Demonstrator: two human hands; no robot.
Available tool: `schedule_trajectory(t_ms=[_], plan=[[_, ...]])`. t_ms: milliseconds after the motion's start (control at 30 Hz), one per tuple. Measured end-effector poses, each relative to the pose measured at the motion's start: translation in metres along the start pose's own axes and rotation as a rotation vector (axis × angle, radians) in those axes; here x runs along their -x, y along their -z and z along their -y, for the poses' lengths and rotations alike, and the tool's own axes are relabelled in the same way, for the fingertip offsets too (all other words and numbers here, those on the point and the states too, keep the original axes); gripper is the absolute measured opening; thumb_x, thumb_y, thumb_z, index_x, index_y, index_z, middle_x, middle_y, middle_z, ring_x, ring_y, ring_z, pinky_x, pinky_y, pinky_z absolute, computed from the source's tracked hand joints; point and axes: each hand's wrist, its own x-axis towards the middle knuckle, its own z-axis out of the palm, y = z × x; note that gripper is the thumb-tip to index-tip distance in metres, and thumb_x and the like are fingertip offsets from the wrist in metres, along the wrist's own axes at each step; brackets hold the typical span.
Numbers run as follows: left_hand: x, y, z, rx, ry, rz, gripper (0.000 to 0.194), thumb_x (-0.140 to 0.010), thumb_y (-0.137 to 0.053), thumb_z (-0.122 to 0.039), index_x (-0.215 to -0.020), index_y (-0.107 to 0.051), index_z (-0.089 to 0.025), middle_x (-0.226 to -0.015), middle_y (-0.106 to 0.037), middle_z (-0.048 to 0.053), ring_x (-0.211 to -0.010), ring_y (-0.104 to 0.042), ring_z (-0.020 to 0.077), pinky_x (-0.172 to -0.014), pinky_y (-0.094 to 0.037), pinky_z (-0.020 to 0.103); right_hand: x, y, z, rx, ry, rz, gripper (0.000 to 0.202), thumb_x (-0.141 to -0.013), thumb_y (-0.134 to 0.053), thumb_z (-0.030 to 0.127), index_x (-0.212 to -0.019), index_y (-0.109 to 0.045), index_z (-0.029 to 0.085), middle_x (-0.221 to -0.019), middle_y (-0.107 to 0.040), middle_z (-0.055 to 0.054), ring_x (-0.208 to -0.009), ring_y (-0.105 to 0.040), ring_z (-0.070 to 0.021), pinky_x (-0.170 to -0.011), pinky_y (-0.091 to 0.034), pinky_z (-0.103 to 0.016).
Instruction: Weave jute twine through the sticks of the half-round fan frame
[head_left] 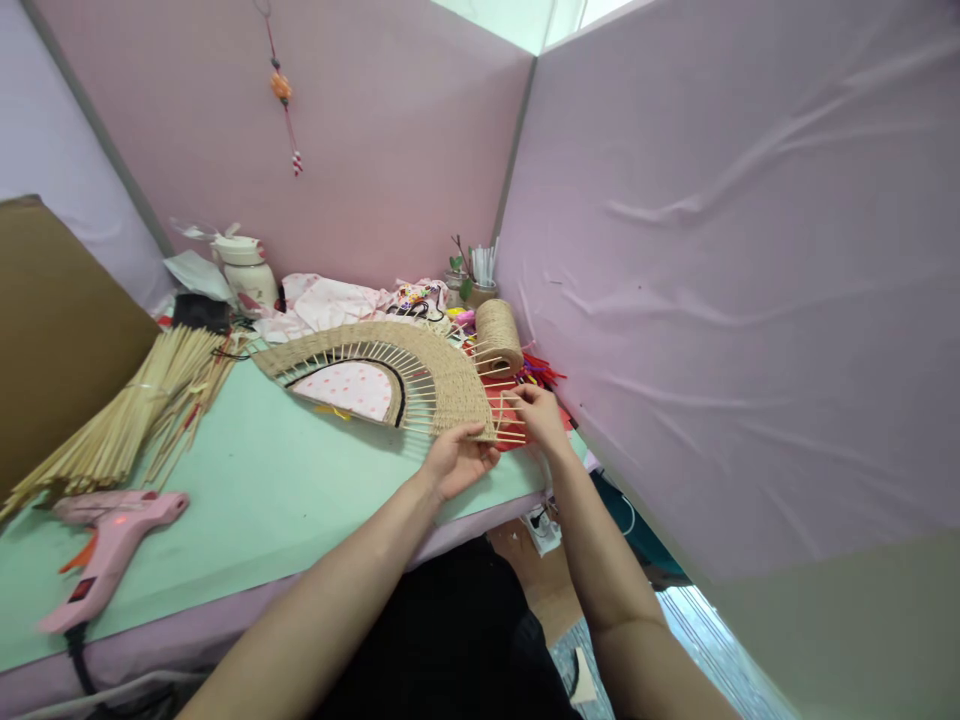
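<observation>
Woven jute band of the fan-shaped piece pinched at its right end by the left hand, thumb on top, fingers curled under the edge where the bare sticks poke out. Closed also on that same end, the right hand, fingertips nipping the twine or a stick tip among the protruding ends; which of the two, cannot tell. Lying flat on the mint-green tabletop, the fan piece, an arc of radiating thin sticks with a pink dotted fabric half-moon at its centre, edged in black. Just behind the fan's right end, touching or nearly so, a spool of jute twine standing upright, with red and coloured bits beside it. Farther behind the fan, against the pink partition, crumpled pink cloth, a small cup of white sticks and a cream lidded jar. Left of the fan, a bundle of bamboo sticks fanned across the tabletop, leaning toward a brown cardboard sheet. Well left of the fan and nearer the table's front edge, a pink glue gun on its side. High above the fan, an orange tassel charm hanging on the partition.
</observation>
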Motion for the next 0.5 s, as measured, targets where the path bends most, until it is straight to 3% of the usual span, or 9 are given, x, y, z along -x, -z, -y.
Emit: schedule_trajectory(t_ms=[200,367,500], plan=[[0.019,-0.003,0.004,0.084,-0.043,0.026,0.012,-0.083,-0.051,-0.008,-0.086,-0.062,-0.009,-0.077,-0.067,0.009,-0.063,-0.059,0.0121,-0.062,-0.051,0.025,0.010,-0.044,-0.005,-0.196,-0.124,0.097,0.045,-0.060,-0.072,0.059,-0.066,-0.051,0.020,-0.057,-0.052,0.004,-0.045,-0.045,-0.0086,-0.042,-0.036,-0.022],[0.031,0.002,0.003,0.083,0.000,0.055,0.017,-0.085,-0.048,-0.010,-0.093,-0.063,-0.009,-0.083,-0.068,0.008,-0.067,-0.060,0.0136,-0.068,-0.051,0.029,0.014,-0.041,-0.007,-0.245,-0.175,0.112,0.043,-0.058,-0.077,0.054,-0.069,-0.057,0.017,-0.063,-0.057,0.001,-0.047,-0.047,-0.0080,-0.043,-0.037,-0.022],[0.037,0.010,0.009,0.129,0.005,0.050,0.016,-0.083,-0.050,-0.010,-0.092,-0.063,-0.010,-0.086,-0.068,0.009,-0.069,-0.060,0.0144,-0.070,-0.050,0.030,0.018,-0.033,-0.007,-0.146,-0.128,0.099,0.036,-0.063,-0.075,0.049,-0.070,-0.064,0.016,-0.065,-0.061,0.000,-0.054,-0.051,-0.0101,-0.050,-0.040,-0.023]])
